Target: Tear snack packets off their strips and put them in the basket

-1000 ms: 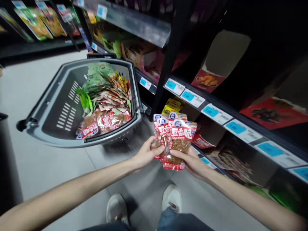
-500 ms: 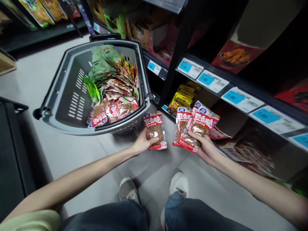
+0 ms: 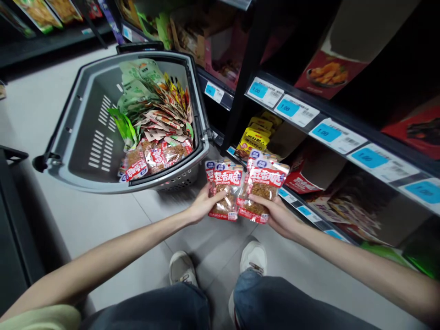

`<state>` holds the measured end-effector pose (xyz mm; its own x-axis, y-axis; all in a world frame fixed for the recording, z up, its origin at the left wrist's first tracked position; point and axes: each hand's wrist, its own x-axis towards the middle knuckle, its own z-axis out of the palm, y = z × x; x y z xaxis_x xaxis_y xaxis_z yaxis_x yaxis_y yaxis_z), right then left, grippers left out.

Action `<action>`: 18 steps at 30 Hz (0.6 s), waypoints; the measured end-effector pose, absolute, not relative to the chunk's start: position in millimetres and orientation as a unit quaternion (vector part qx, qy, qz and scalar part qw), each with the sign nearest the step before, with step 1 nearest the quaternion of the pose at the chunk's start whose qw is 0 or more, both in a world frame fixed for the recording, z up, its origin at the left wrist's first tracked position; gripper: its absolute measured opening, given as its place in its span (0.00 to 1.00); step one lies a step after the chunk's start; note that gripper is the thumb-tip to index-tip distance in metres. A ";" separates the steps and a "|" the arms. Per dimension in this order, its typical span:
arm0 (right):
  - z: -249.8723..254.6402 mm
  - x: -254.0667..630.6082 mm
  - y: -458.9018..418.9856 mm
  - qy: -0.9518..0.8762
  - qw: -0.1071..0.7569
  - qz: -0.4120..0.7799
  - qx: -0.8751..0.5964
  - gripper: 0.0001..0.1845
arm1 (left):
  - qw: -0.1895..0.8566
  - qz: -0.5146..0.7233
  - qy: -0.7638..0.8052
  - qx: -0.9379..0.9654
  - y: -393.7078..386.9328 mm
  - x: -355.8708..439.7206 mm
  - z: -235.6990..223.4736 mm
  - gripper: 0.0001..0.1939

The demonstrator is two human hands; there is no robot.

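My left hand (image 3: 203, 201) is closed on red-and-clear snack packets (image 3: 224, 195), its thumb pressed across the front one; a second packet's edge shows behind. My right hand (image 3: 278, 214) grips more of the same snack packets (image 3: 264, 190), fanned in a small overlapping stack with the thumb on top. The two bunches are side by side, their edges meeting. To the left stands a grey shopping basket (image 3: 74, 178) on the floor. Inside it lie red snack packets (image 3: 154, 158) of the same kind, pale green packets (image 3: 140, 87) and a bright green packet (image 3: 122, 126).
On the right, a dark shelf unit carries price tags (image 3: 290, 109) along its edge. Yellow packets (image 3: 253, 141) and an open red box (image 3: 304, 178) fill its lower level. At the left edge is a dark low fixture (image 3: 15, 220). My shoes (image 3: 252, 256) stand on grey tiles.
The packets started as one bunch between both hands. My left hand drew one aside to the left, then the bunches came back together, with more than one packet now in my left hand.
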<state>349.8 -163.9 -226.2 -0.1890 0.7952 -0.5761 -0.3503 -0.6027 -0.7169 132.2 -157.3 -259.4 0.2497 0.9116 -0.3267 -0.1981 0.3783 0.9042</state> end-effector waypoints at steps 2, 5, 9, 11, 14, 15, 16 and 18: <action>-229.0 358.6 -158.6 -0.216 0.399 0.725 -0.517 0.24 | 0.652 0.403 0.501 0.402 -157.5 126.3 -267.1 0.31; -234.4 366.4 -157.0 -0.239 0.397 0.717 -0.521 0.23 | 0.593 0.403 0.529 0.454 -154.1 119.7 -275.8 0.42; -239.2 359.9 -165.0 -0.286 0.371 0.717 -0.516 0.26 | 0.552 0.365 0.499 0.559 -144.9 120.6 -274.7 0.34; -239.4 352.7 -168.5 -0.300 0.345 0.727 -0.513 0.26 | 0.558 0.333 0.490 0.581 -141.8 125.0 -270.3 0.26; -238.2 343.7 -170.0 -0.317 0.298 0.752 -0.494 0.24 | 0.593 0.321 0.501 0.543 -141.9 131.9 -263.7 0.26; -237.8 341.9 -169.6 -0.323 0.282 0.764 -0.482 0.24 | 0.601 0.324 0.501 0.531 -143.1 133.3 -262.3 0.26; -237.6 340.8 -168.9 -0.327 0.265 0.777 -0.468 0.24 | 0.608 0.327 0.497 0.526 -144.5 134.0 -261.4 0.25; -238.5 341.6 -166.2 -0.326 0.243 0.794 -0.451 0.24 | 0.610 0.343 0.491 0.519 -146.9 132.8 -262.1 0.25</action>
